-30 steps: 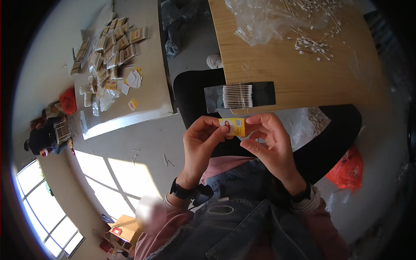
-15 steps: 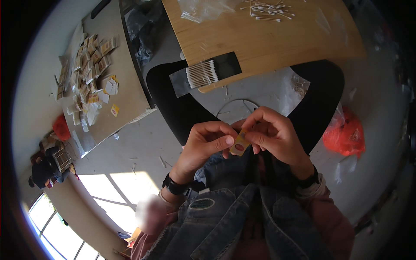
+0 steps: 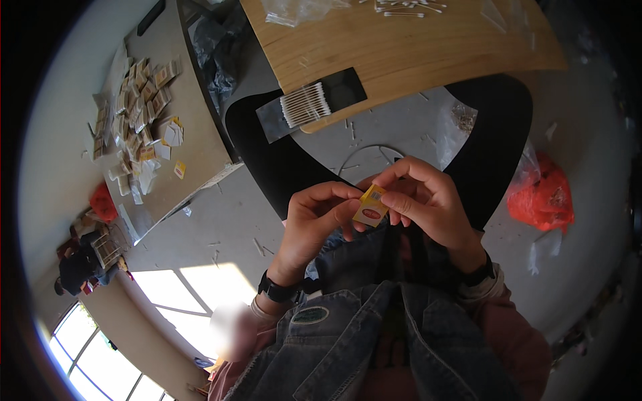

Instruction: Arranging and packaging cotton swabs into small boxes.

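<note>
Above my lap, a small yellow and white printed card with a red oval is pinched between both hands. My left hand grips its left edge with thumb and fingers. At the card's upper right, my right hand closes thumb and forefinger on the edge. A flat row of cotton swabs lies on a dark strip and a clear plastic piece at the near left corner of the wooden table.
Loose swabs and clear plastic bags lie on the table. Many swab packets are heaped on the left table. A red bag stands on the floor at right; stray swabs dot the floor. Another person is at far left.
The card has turned and risen slightly, so more of its yellow and white face shows between my fingers. The view has shifted a little, moving the table up in the picture.
</note>
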Available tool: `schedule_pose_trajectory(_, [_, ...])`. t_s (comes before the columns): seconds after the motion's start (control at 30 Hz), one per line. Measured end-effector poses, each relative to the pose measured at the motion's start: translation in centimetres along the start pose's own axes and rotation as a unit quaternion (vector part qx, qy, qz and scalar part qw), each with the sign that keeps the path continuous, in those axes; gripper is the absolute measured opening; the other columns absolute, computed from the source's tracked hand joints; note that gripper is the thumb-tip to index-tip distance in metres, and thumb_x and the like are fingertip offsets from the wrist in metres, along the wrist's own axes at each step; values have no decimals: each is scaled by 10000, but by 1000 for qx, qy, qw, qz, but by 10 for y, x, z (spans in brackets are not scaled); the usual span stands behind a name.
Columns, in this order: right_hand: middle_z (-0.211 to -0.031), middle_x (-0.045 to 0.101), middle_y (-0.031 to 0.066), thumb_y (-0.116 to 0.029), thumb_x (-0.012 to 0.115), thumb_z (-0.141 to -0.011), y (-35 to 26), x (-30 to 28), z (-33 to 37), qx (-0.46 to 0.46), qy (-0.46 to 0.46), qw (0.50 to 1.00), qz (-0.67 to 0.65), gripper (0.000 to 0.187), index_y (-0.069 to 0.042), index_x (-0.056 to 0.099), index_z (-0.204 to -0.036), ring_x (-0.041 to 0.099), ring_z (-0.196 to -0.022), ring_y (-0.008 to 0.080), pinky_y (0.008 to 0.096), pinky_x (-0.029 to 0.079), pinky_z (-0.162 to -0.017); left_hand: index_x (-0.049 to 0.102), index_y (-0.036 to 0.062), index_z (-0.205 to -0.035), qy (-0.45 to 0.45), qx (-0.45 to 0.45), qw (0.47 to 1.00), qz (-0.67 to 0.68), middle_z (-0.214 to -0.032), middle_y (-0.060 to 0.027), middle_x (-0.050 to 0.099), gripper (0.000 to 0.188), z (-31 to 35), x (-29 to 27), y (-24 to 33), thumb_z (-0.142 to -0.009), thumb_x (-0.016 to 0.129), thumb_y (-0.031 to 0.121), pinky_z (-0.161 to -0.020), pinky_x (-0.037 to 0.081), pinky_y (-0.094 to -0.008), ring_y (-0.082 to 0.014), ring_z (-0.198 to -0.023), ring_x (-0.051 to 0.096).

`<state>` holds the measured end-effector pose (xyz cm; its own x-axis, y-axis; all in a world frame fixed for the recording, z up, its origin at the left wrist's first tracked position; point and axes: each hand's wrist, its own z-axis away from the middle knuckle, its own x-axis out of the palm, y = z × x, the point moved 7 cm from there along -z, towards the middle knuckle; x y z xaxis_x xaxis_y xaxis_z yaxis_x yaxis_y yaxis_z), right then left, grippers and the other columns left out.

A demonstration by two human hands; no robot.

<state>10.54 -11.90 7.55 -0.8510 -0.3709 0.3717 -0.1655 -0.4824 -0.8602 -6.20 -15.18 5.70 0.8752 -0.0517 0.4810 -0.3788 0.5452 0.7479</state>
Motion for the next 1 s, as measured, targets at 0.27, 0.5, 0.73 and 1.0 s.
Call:
schedule_pose_trajectory(0.27, [-975,651,13,-28,703,-943,-8,3,-4,-150,14,979,137,202,-28,670,-1142,643,-824,57,188,506,-696,531,-3,-1173,24,28,996,-76,-1035,-90,705,266,-6,9,7,-946,670,2,-625,534,-187,-105,-858,699])
schedule_pose_trajectory(0.5, [-1055,642,13,-19,704,-942,17,-6,-8,-17,-1,1000,15,174,-25,658,-1109,626,-913,54,197,497,-746,495,15,-1157,51,19,995,-82,-1025,-75,693,273,-9,13,11,-948,670,7,-621,535,-187,-100,-862,699])
schedule_pose_trajectory(0.73, [-1098,658,52,10,648,-958,34,-11,-19,34,-16,991,-132,128,-33,600,-1069,640,-981,113,250,515,-833,501,-3,-1206,78,7,992,-104,-1082,-93,679,299,-14,-3,16,-956,664,8,-638,550,-192,-113,-873,709])
schedule_pose_trajectory(1.0, [-982,675,59,17,651,-946,36,-33,-25,48,87,989,-113,156,-22,601,-1089,655,-895,113,238,518,-812,641,-19,-1185,503,245,800,-216,-959,-84,745,266,31,-261,115,-954,703,97,-618,519,-214,-106,-759,679])
